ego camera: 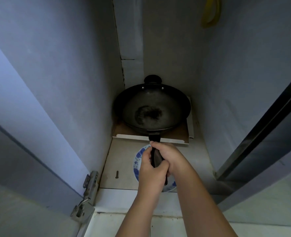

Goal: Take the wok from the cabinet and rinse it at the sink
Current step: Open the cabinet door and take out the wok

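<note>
Head view: wok (pixel 152 109) in cabinet (pixel 226 82), hands gripping handle (pixel 155 157).

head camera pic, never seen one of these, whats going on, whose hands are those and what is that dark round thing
This single picture comes from a wide-angle camera worn on a person's head, looking forward and down, so the arms reaching in from the bottom are the wearer's own. There is no machine here. The view looks into a low cabinet with its doors open. The dark round thing is a wok, sitting on a flat board at the back. The left hand and the right hand are both closed around its long dark handle. Under the hands lies a blue and white plate on the cabinet floor. Something yellow hangs at the top.
</note>
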A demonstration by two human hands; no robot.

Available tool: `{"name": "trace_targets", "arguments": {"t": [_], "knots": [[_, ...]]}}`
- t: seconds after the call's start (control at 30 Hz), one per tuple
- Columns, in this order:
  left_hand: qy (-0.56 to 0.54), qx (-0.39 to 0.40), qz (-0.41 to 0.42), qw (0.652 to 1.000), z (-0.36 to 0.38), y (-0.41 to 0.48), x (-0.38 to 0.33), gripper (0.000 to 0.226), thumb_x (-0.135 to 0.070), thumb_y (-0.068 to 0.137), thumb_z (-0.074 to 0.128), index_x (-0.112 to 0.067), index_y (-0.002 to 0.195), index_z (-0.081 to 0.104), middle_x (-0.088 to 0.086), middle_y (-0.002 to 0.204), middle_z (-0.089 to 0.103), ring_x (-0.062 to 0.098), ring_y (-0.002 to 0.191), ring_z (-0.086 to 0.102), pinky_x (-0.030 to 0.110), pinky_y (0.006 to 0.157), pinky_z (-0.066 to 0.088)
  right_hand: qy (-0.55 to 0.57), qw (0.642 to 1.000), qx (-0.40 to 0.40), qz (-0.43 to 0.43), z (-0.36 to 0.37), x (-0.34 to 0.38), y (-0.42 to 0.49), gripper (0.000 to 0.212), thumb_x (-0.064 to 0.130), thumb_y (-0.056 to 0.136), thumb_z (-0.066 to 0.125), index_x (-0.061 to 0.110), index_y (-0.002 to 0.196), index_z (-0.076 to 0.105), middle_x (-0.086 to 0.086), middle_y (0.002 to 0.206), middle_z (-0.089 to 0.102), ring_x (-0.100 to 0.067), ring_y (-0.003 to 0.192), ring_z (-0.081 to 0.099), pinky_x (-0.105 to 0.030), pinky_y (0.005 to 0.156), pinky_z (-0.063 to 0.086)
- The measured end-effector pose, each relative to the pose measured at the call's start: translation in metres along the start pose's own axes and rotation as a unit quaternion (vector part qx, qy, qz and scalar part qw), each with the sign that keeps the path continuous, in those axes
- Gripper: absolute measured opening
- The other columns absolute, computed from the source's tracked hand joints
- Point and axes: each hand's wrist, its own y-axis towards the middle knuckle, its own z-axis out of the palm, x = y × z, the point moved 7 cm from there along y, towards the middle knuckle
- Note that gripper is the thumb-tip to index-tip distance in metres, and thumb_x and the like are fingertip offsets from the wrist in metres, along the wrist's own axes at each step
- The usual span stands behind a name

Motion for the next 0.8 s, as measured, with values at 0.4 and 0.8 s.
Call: {"name": "trace_targets", "arguments": {"t": [0.4,0.8], "knots": [[-0.013,0.003,-0.024,1.0,0.005,0.006,0.014,0.047,-0.026,0.088,0.057,-0.035,0.132,0.04,0.009,0.084,0.064,0.011,0.049,0.054,0.018,0.039,0.039,-0.038,0.997,-0.008,-0.068,0.0,0.005,0.015,0.027,0.033,0.087,0.06,0.007,0.081,0.061,-0.01,0.076,0.066,-0.025,0.078,0.065,-0.036,0.078,0.05],[-0.04,0.021,-0.036,0.998,0.008,-0.004,0.014,0.056,0.003,0.077,0.057,-0.02,0.128,0.049,0.006,0.076,0.06,0.005,0.039,0.049,0.017,0.039,0.04,-0.127,0.984,-0.013,-0.124,-0.001,0.009,0.006,0.016,0.014,0.081,0.059,0.012,0.066,0.054,-0.01,0.07,0.057,-0.022,0.069,0.056,-0.028,0.063,0.043]]}}
